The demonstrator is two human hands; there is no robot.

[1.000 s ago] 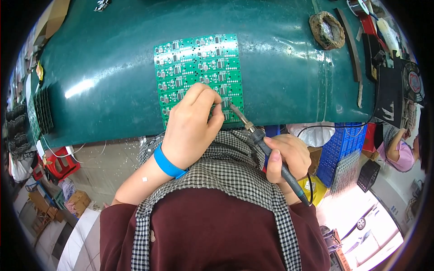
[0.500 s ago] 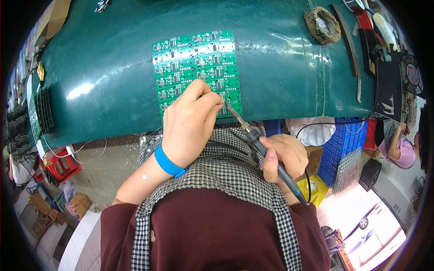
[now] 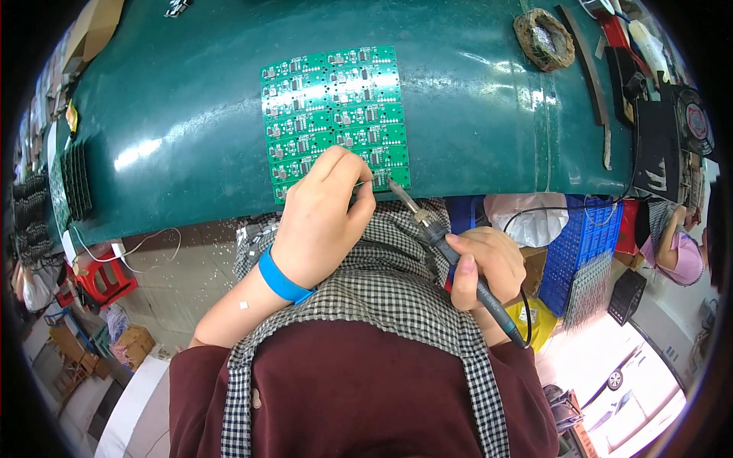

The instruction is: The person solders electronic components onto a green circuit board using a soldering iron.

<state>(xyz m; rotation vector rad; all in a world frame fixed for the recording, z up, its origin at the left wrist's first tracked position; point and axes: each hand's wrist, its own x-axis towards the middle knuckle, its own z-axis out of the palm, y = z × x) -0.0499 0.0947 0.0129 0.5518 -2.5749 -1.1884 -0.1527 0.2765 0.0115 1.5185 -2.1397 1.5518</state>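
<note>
A green panel of circuit boards (image 3: 305, 107), set with small chips in repeated rows, lies flat near the front edge of the table. My right hand (image 3: 489, 267) is closed around the grey handle of a soldering iron (image 3: 441, 240). The iron's metal tip reaches the panel's lower right corner; whether it touches cannot be made out. My left hand (image 3: 324, 214), with a blue band at the wrist, rests over the panel's lower edge. Its thumb and forefinger pinch something thin and dark close to the iron's tip, too small to name. The hand hides part of the bottom rows.
At the far right of the green table (image 3: 198, 99) stands a rough round holder (image 3: 544, 42), beside a dark strip (image 3: 584, 69). A black fan (image 3: 693, 126) is further right. Dark slotted racks (image 3: 75, 183) stand at the left. Below right is a blue crate (image 3: 569, 259).
My left hand has drawn back slightly from the iron's tip, and its finger and thumb have parted a little. The iron and right hand have shifted slightly right. The panel sits marginally differently.
</note>
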